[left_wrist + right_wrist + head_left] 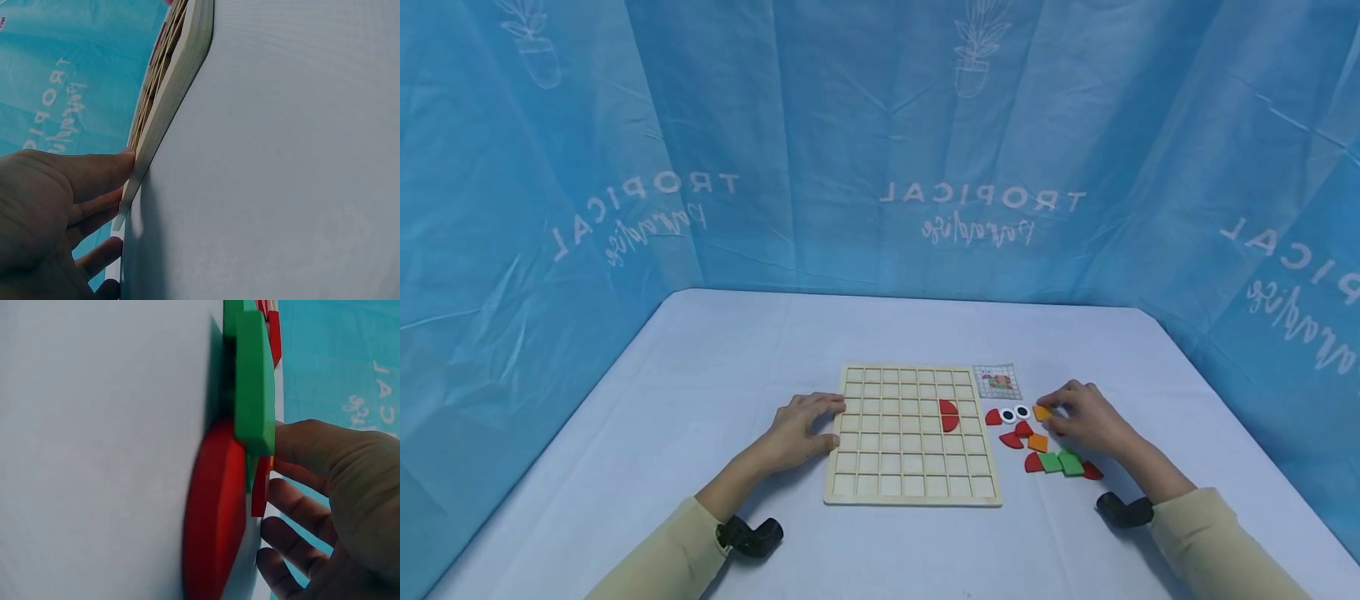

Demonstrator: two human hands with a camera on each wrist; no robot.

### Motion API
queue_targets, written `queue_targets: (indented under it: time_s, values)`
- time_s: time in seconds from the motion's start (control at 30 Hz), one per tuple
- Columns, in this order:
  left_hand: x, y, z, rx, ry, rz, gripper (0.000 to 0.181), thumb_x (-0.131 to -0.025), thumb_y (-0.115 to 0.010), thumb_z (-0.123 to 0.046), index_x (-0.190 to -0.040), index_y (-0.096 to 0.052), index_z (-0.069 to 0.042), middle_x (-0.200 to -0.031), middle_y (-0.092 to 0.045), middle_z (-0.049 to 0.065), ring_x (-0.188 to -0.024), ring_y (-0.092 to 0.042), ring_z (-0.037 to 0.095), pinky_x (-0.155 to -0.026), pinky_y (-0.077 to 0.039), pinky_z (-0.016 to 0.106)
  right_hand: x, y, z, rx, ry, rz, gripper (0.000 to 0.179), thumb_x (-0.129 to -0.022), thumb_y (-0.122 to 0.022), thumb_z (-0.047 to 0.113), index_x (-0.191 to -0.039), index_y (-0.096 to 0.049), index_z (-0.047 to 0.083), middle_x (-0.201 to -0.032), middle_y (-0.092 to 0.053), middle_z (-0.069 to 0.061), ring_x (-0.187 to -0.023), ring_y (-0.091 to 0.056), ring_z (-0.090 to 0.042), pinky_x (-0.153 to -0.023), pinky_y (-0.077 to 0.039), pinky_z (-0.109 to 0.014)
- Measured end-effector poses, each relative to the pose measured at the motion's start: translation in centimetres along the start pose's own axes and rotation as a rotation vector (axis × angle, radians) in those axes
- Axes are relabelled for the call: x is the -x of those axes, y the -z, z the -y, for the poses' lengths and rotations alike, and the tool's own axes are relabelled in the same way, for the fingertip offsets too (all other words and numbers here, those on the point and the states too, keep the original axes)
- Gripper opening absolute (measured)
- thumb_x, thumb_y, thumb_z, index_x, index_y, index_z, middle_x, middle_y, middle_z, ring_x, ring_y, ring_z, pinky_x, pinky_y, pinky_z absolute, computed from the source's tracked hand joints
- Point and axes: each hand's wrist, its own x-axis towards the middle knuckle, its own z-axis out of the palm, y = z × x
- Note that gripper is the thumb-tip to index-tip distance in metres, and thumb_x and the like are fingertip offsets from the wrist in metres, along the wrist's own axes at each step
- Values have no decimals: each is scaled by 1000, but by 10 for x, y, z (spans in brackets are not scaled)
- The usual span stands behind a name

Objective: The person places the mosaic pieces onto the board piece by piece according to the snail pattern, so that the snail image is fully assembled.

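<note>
In the head view, a wooden grid board (891, 504) lies flat, with two red quarter-circle pieces (950, 423) together in its right half. My left hand (801, 429) rests at the board's left edge, its thumb and fingertips touching the rim; the left wrist view shows the thumb (103, 172) against that rim. Right of the board, my right hand (1086, 417) pinches an orange square (1042, 412) at table level. Near it lie white eye discs (1022, 412), another orange square (1037, 442), green squares (1071, 462) and several red pieces (1012, 440). The right wrist view mostly hides the orange square.
A small picture card (997, 382) with a grid pattern lies by the board's upper right corner. White cloth (737, 350) covers the table. Blue printed curtains (850, 150) stand behind and along both sides.
</note>
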Motion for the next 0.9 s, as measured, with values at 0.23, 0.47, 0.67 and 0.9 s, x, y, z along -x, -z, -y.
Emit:
queue_targets:
  time_s: [0.23, 0.47, 0.67, 0.9]
  values:
    - [1, -1, -2, 10, 9, 6, 49, -83, -70, -17, -129, -56, -8, -142, -49, 5, -133, -38, 32, -106, -25, 58, 1, 0, -4, -9, 19, -19, 30, -82, -71, 23, -110, -70, 11, -109, -58, -11, -100, -45, -25, -76, -48, -35]
    - [0, 0, 0, -2, 4, -4, 48, -83, -70, -17, -129, -56, -9, -142, -49, 4, -132, -39, 33, -105, -26, 59, 0, 2, -5, -5, 53, -44, 30, -82, -72, 24, -108, -70, 11, -106, -60, -11, -98, -49, -24, -78, -51, -37]
    - [1, 1, 0, 6, -1, -3, 48, -82, -70, -17, -128, -57, -8, -142, -49, 6, -132, -39, 33, -105, -26, 59, 0, 6, 2, -59, 54, -59, 31, -82, -71, 21, -111, -69, 10, -111, -61, -13, -103, -52, -29, -80, -55, -41]
    - [1, 0, 1, 2, -7, -8, 48, -83, -70, -16, -128, -57, -8, -141, -50, 6, -132, -40, 33, -104, -26, 59, -2, 12, 37, -78, 99, -94, 32, -81, -73, 22, -111, -69, 13, -113, -61, -12, -107, -51, -31, -82, -53, -45]
